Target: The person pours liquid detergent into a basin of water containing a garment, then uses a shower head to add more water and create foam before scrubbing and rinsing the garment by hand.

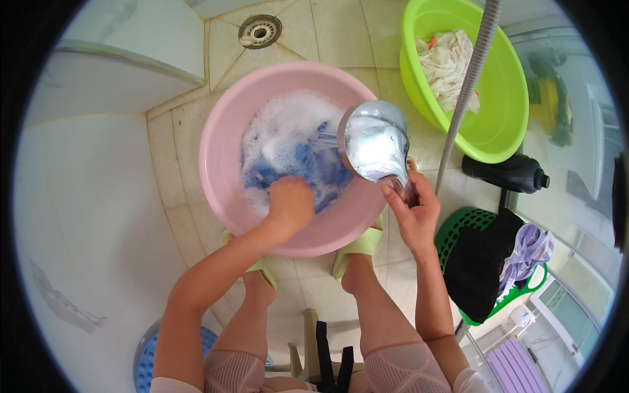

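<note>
A pink plastic basin [221,123] stands on the tiled floor between my feet. Inside lies blue cloth [304,157], partly covered by white suds [290,110]. My left hand [292,201] is curled down at the near side of the cloth; its fingertips are hidden, so I cannot tell whether it grips the fabric. My right hand [415,211] holds a chrome shower head [376,140] by its handle over the basin's right rim. Fine water jets leave the shower face leftward, towards the cloth.
A lime-green basin [501,103] holds pale patterned cloth [447,64]; a grey shower hose [467,88] crosses before it. At right are a black bottle [506,173] and a green basket [459,226] draped with black cloth [479,270]. A floor drain [260,32] lies beyond the pink basin.
</note>
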Motion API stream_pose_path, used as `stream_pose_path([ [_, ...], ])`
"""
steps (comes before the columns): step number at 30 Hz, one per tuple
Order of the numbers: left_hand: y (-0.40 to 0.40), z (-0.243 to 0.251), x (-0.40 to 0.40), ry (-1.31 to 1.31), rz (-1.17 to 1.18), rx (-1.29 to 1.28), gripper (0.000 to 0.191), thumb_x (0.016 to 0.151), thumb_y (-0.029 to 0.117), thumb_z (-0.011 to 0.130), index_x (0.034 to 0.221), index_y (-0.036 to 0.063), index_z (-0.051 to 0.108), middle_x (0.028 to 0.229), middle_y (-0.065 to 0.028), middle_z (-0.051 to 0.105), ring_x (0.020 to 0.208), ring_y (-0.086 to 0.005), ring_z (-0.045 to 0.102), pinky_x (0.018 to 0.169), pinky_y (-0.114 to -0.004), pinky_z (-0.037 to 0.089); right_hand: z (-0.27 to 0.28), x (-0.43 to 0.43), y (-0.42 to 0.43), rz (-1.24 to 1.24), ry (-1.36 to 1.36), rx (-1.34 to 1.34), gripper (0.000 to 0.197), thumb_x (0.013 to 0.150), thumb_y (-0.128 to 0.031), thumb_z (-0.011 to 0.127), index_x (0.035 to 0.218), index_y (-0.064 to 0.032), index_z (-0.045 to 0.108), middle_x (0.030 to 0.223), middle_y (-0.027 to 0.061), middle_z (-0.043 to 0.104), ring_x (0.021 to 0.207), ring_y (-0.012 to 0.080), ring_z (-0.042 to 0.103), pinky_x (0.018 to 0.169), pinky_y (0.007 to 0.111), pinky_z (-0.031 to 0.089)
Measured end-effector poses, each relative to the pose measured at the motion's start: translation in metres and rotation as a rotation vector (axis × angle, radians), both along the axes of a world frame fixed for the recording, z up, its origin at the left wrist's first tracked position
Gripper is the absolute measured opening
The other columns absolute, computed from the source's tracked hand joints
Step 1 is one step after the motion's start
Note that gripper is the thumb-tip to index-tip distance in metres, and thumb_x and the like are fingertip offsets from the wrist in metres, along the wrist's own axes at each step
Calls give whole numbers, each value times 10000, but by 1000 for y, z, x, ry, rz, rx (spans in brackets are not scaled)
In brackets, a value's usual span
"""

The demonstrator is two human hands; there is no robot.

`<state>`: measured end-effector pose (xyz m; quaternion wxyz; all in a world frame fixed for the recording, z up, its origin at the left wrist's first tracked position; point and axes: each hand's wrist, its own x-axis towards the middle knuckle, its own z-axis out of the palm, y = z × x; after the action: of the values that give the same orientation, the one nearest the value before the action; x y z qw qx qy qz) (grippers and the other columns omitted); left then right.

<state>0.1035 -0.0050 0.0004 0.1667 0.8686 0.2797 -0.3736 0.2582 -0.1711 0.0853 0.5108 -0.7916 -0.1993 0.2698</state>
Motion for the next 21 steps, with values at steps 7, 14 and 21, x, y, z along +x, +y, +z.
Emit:
stream_pose_path([
  [7, 46, -28, -4, -686, -206, 276, 449, 882, 344, 643, 1284, 145, 614, 1175, -179, 554, 1068, -363, 532, 849, -462, 477, -4, 0, 1, 3, -27, -24, 292, 839, -68, 793, 1062, 36, 636, 814, -35, 564, 678, 27, 471, 595, 177, 399],
  [14, 27, -39, -48, -203, 54, 110, 518, 904, 362, 604, 1290, 19, 566, 1195, -281, 532, 885, -384, 623, 719, -508, 521, -5, -4, 5, -15, -5, 12, 294, 835, -70, 799, 1051, 40, 632, 804, -36, 551, 669, 22, 454, 582, 174, 382],
  [21, 46, -19, -7, -624, -139, 181, 564, 896, 380, 605, 1308, -1, 557, 1330, -258, 489, 1176, -389, 524, 888, -508, 487, -2, 0, 5, -30, 27, 0, 288, 836, -82, 801, 1037, 38, 633, 806, -39, 555, 668, 17, 443, 568, 177, 363],
])
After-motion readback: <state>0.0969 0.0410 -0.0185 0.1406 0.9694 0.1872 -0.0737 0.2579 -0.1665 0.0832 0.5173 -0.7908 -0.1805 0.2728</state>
